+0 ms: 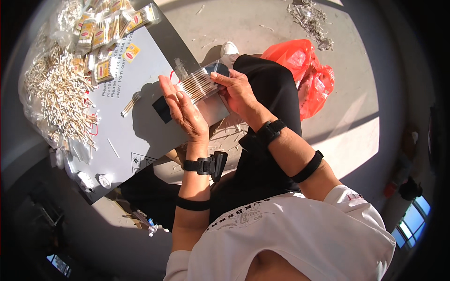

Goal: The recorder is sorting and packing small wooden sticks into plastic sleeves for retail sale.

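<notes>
Between my hands is a clear plastic bag of cotton swabs, the swabs lying side by side in a row. My right hand pinches the bag's far right part, thumb on top. My left hand is held flat with fingers stretched out, its palm side and thumb against the swab ends at the bag's left. Left of it, a few loose cotton swabs lie bunched on the grey table board. A large heap of cotton swabs spreads over clear plastic at the table's left.
Filled swab packets with yellow labels are piled at the far left; a loose yellow card lies beside them. A red plastic bag stands on the floor to the right. Scraps lie beyond. White crumpled pieces sit at the near table edge.
</notes>
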Demonstrator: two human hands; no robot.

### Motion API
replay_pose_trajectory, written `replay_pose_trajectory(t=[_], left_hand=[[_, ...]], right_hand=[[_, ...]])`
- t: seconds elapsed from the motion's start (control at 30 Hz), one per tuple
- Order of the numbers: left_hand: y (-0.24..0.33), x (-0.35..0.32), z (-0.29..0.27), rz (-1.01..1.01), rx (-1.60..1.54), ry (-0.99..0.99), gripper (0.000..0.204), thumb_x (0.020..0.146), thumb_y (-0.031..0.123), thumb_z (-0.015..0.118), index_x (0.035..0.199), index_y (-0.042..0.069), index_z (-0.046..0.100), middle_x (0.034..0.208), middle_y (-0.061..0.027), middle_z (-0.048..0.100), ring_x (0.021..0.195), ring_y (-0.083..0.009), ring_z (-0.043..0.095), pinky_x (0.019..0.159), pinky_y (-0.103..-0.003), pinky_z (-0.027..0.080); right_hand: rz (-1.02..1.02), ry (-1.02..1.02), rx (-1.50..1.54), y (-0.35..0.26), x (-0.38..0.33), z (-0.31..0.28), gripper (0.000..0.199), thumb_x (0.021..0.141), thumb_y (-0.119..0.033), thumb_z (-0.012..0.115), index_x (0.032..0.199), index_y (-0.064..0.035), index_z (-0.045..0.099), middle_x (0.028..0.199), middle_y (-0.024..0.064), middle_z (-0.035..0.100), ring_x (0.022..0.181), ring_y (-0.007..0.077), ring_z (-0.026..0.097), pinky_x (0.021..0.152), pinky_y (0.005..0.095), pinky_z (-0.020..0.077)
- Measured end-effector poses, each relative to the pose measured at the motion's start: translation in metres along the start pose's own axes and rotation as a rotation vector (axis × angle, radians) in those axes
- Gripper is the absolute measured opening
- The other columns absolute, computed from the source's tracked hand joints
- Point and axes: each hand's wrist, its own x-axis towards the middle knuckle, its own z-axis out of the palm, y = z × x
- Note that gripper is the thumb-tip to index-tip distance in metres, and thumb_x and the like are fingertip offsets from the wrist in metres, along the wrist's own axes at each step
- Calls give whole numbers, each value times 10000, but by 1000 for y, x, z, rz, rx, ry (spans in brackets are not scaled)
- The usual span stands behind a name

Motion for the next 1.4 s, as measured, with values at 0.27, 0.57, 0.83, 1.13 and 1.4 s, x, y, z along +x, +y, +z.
replay_pose_trajectory(t=[0.27,0.57,0.83,1.13,1.4], left_hand=[[-3,-1,10,12,13,50,649,1021,307,440,1488,-63,184,1578,-220,161,1478,-285,145,1207,-418,99],[19,-2,-4,254,1254,-399,748,970,372,527,1512,-3,173,1580,-221,151,1470,-359,149,1178,-509,133],[19,-7,-9,167,1505,-565,879,913,471,575,1515,-13,154,1591,-206,129,1483,-337,113,1184,-512,74],[22,-5,-17,183,1499,-559,836,930,484,530,1513,-4,181,1584,-200,152,1477,-333,140,1182,-525,82],[33,17,-70,327,1305,-169,656,805,94,703,1388,21,411,1459,-154,387,1361,-342,358,1093,-502,281]], right_hand=[[-62,27,-92,9,6,-4,184,786,-62,798,745,-66,619,676,-14,601,550,63,481,508,247,377],[-74,21,-311,3,-2,-18,130,751,-66,792,745,-41,665,619,-24,592,546,49,496,473,244,379],[-77,5,-346,2,-10,-8,54,802,18,727,828,19,679,745,52,664,607,79,573,547,227,436],[-81,-6,-374,-2,-9,-7,154,778,-105,796,827,-23,676,657,-12,604,563,50,504,511,230,391],[-746,214,-608,-19,-10,-9,286,894,-114,702,1112,36,594,923,1,594,833,68,535,785,198,440]])
